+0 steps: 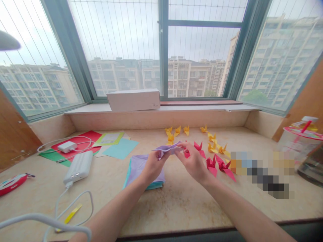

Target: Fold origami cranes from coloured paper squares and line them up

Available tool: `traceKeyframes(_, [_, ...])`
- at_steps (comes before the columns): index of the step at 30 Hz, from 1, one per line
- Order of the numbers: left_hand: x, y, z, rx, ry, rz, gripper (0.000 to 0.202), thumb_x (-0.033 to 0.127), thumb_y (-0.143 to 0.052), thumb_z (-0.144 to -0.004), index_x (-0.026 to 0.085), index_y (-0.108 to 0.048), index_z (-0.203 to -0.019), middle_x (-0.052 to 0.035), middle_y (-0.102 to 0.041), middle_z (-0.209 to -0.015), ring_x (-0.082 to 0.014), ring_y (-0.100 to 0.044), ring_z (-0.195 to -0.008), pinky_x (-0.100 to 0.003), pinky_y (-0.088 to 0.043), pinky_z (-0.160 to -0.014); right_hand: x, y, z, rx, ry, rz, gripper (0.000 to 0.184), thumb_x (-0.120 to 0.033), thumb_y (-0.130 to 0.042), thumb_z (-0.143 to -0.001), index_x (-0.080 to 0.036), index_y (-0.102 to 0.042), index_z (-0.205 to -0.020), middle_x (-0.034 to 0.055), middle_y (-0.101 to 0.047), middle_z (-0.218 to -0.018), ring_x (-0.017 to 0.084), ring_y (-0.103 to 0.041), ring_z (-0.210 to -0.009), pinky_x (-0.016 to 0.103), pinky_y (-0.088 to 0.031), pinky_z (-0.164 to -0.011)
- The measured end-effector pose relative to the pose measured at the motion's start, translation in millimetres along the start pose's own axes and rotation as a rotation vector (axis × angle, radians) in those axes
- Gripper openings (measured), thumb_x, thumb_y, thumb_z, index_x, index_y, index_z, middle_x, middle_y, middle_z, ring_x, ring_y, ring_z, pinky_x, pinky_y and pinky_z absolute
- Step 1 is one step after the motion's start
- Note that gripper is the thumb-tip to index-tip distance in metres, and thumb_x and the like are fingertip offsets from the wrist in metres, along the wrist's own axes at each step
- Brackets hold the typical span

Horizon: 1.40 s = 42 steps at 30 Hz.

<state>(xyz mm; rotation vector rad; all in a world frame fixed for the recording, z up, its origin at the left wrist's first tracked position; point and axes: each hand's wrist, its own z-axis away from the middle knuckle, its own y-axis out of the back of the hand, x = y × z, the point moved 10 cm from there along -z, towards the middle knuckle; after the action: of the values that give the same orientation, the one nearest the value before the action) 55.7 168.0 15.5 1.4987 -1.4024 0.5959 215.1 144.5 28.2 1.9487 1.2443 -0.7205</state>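
Note:
A partly folded piece of purple paper [167, 147] is pinched between both hands, raised a little above the counter. My left hand [156, 162] grips its left and lower side. On its right end are the closed fingers of my right hand [191, 159]. Below my left hand lies a stack of purple and teal paper sheets [141, 168], partly hidden by the wrist. Red folded paper cranes [212, 164] stand just beyond and beside my right hand. Yellow paper cranes [178, 130] are set out farther back.
On the left are a white power bank [78, 168] with cables, a white adapter [67, 147], coloured sheets [121, 148] and a red cutter-like object [13, 184]. A white box [133, 101] rests on the sill. A plastic cup [300, 137] stands right, near a blurred-out patch.

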Motion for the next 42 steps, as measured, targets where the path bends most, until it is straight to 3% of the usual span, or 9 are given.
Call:
traceKeyframes(3, [-6, -3.9, 0, -0.050, 0.056, -0.089, 0.035, 0.044, -0.054, -0.089, 0.013, -0.066, -0.078, -0.0009, -0.060, -0.065, -0.0137, -0.051, -0.061, -0.024, -0.036, -0.056, -21, 10, 3, 0.066, 0.178, 0.089, 0.025, -0.036, -0.068, -0.084, -0.024, -0.065, -0.106, 0.0102, -0.060, -0.121, 0.027, -0.055, -0.117, 0.045, -0.043, -0.100])
traceKeyframes(7, [-1, -25.7, 8, -0.224, -0.030, -0.314, 0.042, 0.040, -0.049, -0.091, 0.015, -0.055, -0.058, 0.0041, -0.041, -0.052, -0.0089, -0.034, -0.050, -0.024, -0.022, -0.049, -28, -8, 8, -0.104, 0.246, 0.145, 0.016, -0.036, -0.069, -0.084, -0.025, -0.067, -0.096, 0.0096, -0.058, -0.124, 0.028, -0.053, -0.120, 0.047, -0.040, -0.103])
traceKeyframes(10, [7, -37.9, 15, -0.295, -0.134, -0.461, 0.036, 0.028, -0.049, -0.088, 0.016, -0.049, -0.055, 0.0043, -0.039, -0.053, -0.0090, -0.033, -0.051, -0.024, -0.023, -0.050, -29, -21, 14, -0.198, 0.270, 0.176, 0.010, -0.034, -0.069, -0.084, -0.024, -0.067, -0.087, 0.0086, -0.062, -0.117, 0.028, -0.056, -0.115, 0.047, -0.040, -0.100])
traceKeyframes(16, [23, -35.5, 18, -0.246, -0.248, -0.518, 0.019, 0.025, -0.046, -0.092, 0.018, -0.060, -0.081, -0.0008, -0.059, -0.072, -0.0136, -0.051, -0.066, -0.025, -0.037, -0.061, -28, -15, 12, -0.124, 0.206, -0.016, 0.005, -0.026, -0.062, -0.088, -0.023, -0.060, -0.085, 0.0050, -0.067, -0.097, 0.021, -0.062, -0.095, 0.038, -0.047, -0.089])
traceKeyframes(23, [22, -33.4, 16, -0.245, -0.233, -0.517, 0.025, 0.033, -0.043, -0.098, 0.019, -0.062, -0.105, -0.0040, -0.067, -0.088, -0.0162, -0.059, -0.076, -0.027, -0.045, -0.073, -11, -5, 7, 0.001, 0.022, -0.193, 0.011, -0.033, -0.059, -0.089, -0.022, -0.059, -0.087, 0.0042, -0.067, -0.093, 0.020, -0.062, -0.090, 0.034, -0.049, -0.082])
traceKeyframes(28, [21, -20.5, 13, -0.125, -0.229, -0.423, 0.037, 0.039, -0.047, -0.096, 0.018, -0.058, -0.126, -0.0100, -0.069, -0.108, -0.0208, -0.063, -0.092, -0.033, -0.047, -0.084, 4, -1, 3, 0.035, -0.103, -0.222, 0.019, -0.040, -0.060, -0.087, -0.021, -0.060, -0.085, 0.0041, -0.068, -0.084, 0.020, -0.063, -0.080, 0.032, -0.050, -0.075])
traceKeyframes(34, [19, -7.0, 11, -0.023, -0.174, -0.168, 0.039, 0.034, -0.050, -0.094, 0.019, -0.059, -0.129, -0.0089, -0.068, -0.105, -0.0175, -0.064, -0.086, -0.027, -0.052, -0.075, 10, -2, 1, 0.028, -0.162, -0.301, 0.024, -0.045, -0.058, -0.087, -0.021, -0.058, -0.085, 0.0007, -0.066, -0.073, 0.016, -0.059, -0.061, 0.030, -0.050, -0.064])
traceKeyframes(38, [17, -4.8, 9, -0.009, -0.117, -0.051, 0.038, 0.032, -0.055, -0.091, 0.021, -0.062, -0.127, -0.0085, -0.069, -0.108, -0.0176, -0.064, -0.087, -0.029, -0.052, -0.079, 14, 0, 1, 0.068, -0.161, -0.336, 0.024, -0.045, -0.058, -0.088, -0.021, -0.058, -0.087, 0.0022, -0.067, -0.078, 0.019, -0.065, -0.074, 0.032, -0.052, -0.071])
traceKeyframes(42, [17, -3.3, 8, 0.005, -0.085, -0.023, 0.044, 0.030, -0.054, -0.092, 0.021, -0.055, -0.135, -0.0059, -0.070, -0.102, -0.0164, -0.063, -0.087, -0.030, -0.051, -0.084, 16, -1, 1, 0.074, -0.147, -0.365, 0.024, -0.045, -0.057, -0.090, -0.021, -0.058, -0.093, 0.0045, -0.070, -0.086, 0.020, -0.067, -0.083, 0.033, -0.052, -0.075])
